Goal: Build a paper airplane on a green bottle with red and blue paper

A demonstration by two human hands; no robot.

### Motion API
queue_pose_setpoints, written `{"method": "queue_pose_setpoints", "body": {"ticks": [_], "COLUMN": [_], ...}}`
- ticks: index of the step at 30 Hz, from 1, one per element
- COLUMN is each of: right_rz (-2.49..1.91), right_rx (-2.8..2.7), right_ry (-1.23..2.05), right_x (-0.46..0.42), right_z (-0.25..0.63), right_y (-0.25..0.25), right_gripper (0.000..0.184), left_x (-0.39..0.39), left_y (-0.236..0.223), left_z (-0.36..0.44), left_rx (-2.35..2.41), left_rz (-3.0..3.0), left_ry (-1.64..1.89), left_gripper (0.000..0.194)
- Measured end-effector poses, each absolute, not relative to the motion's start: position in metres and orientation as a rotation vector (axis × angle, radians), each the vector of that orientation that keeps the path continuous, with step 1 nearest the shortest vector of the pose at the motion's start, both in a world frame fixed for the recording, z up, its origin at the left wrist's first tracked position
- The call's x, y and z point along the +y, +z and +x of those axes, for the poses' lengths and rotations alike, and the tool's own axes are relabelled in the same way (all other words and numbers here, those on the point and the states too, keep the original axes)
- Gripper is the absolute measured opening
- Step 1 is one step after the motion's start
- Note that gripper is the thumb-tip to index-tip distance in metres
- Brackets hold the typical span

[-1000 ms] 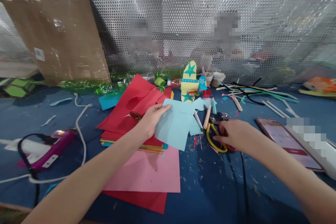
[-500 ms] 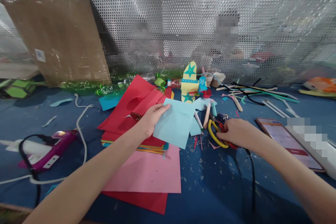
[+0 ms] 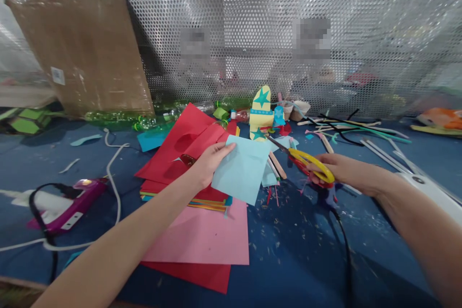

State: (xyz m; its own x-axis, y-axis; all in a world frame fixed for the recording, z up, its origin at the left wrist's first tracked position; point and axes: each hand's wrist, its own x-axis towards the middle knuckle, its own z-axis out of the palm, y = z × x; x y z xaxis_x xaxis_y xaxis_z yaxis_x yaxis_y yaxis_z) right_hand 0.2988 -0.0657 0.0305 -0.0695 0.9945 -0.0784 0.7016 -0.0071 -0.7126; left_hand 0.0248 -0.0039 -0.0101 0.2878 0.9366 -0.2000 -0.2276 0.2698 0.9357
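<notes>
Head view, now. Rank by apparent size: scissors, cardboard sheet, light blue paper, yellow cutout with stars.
1. Cardboard sheet
2. Light blue paper
Unsure, so unranked: scissors look longer but slimmer, partly hand-covered; yellow cutout looks broader.

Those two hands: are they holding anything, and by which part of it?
The left hand holds the light-blue paper by its left edge, near the upper corner; the right hand holds the scissors by their handles.

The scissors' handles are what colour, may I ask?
The scissors' handles are yellow and red, seen best in the head view.
</notes>
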Motion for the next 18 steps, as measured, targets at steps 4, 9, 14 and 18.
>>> {"method": "queue_pose_setpoints", "body": {"ticks": [4,9,14,18], "right_rz": [-1.586,-1.359,-1.106,-1.127], "right_rx": [-1.730,-1.672,-1.571,-1.501], "right_ry": [1.144,1.204,1.392,1.613], "right_x": [-0.068,-0.069,-0.084,-0.101], "right_z": [0.296,0.281,0.265,0.264], "right_y": [0.029,0.024,0.024,0.019], "right_gripper": [0.016,0.024,0.052,0.082], "left_x": [-0.004,-0.003,0.001,0.003], "left_y": [-0.010,-0.009,-0.004,0.000], "left_z": [0.024,0.019,0.013,0.012], "left_rx": [0.899,0.829,0.855,0.862], "left_rz": [1.024,1.033,0.938,0.885], "left_ry": [0.912,0.887,0.917,0.963], "left_gripper": [0.018,0.018,0.016,0.015]}}
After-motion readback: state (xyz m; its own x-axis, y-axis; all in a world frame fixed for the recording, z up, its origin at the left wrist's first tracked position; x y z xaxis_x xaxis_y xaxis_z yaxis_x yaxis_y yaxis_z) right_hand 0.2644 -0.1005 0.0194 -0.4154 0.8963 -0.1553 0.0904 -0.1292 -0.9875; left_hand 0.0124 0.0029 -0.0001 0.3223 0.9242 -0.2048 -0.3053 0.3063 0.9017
